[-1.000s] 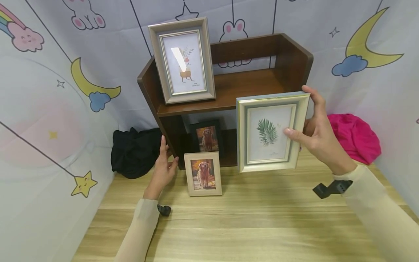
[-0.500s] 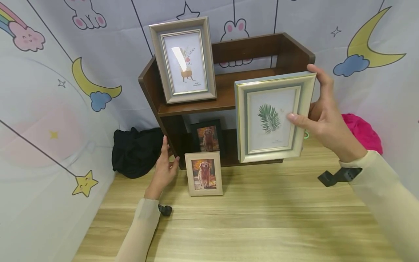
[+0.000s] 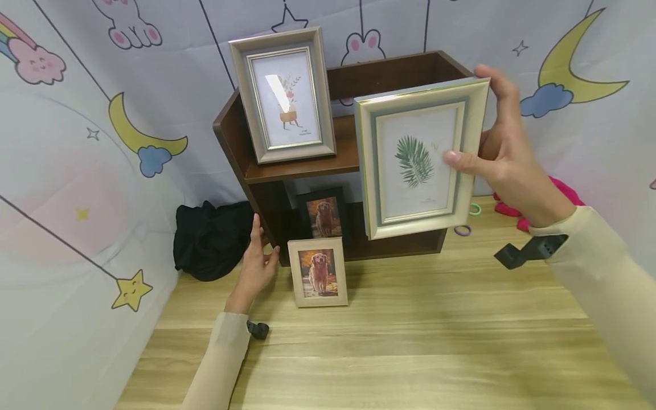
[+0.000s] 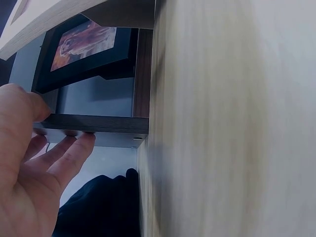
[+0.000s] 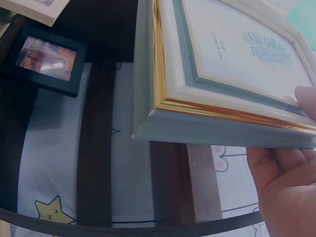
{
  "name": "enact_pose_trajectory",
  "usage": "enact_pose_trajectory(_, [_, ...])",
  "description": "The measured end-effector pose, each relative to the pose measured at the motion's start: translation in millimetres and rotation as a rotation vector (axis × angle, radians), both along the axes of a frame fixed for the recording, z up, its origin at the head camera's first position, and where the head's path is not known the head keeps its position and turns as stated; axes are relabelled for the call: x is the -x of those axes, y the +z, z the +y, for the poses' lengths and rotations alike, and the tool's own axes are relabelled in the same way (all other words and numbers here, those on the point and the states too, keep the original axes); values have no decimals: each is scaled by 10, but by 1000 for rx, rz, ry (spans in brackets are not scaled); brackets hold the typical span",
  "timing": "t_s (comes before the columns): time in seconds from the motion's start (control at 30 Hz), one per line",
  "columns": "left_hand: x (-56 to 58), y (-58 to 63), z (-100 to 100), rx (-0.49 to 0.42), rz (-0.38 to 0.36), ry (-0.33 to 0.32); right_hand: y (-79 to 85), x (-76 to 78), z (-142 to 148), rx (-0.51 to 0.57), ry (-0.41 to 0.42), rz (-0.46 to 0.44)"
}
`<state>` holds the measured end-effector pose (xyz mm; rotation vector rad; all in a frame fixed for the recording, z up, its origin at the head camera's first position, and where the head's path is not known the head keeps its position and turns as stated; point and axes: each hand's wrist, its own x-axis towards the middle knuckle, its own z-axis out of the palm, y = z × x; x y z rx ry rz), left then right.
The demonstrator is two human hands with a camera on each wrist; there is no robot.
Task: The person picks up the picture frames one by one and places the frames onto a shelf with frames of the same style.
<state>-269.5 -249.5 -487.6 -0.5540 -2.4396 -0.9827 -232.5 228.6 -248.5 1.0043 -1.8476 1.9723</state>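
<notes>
My right hand [image 3: 504, 151] grips the right side of a cream picture frame [image 3: 369, 171] with a green leaf print, thumb on its front and fingers behind. This frame is held up before the right half of a brown wooden shelf [image 3: 359, 249], hiding part of it. My left hand [image 3: 253, 267] pinches the shelf's left side panel [image 4: 94, 122], thumb inside and fingers outside. A beige frame [image 3: 292, 273] with a dog photo stands on the table before the shelf. Behind it, a black frame [image 3: 344, 208] with a dog photo stands on the lower level.
A silver-beige frame [image 3: 326, 114] leans on the upper level at left. Black cloth [image 3: 210, 239] lies left of the shelf. A purple ring [image 3: 463, 230], a green ring [image 3: 475, 209] and pink cloth [image 3: 566, 189], partly hidden by my arm, lie at right on the wooden table [image 3: 410, 336].
My right hand has raised the leaf-print frame from the lower level's height to in front of the upper level. The rings have come into sight below it. My left hand has stayed put.
</notes>
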Motion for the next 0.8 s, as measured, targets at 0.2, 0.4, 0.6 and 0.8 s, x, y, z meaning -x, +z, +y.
enact_pose_trajectory(0.2, [-2,-2,-4,2,15,4,120,45,-46,16,24,9])
enact_pose_trajectory(0.4, [0,-7,-4,-1,9,4,237,49,-96,49,72,24])
enact_pose_trajectory(0.6, [-4,-16,-7,1,7,-7,325,41,-114,98,95,54])
enact_pose_trajectory(0.8, [-5,-27,-1,2,12,-5,417,98,-117,95,84,103])
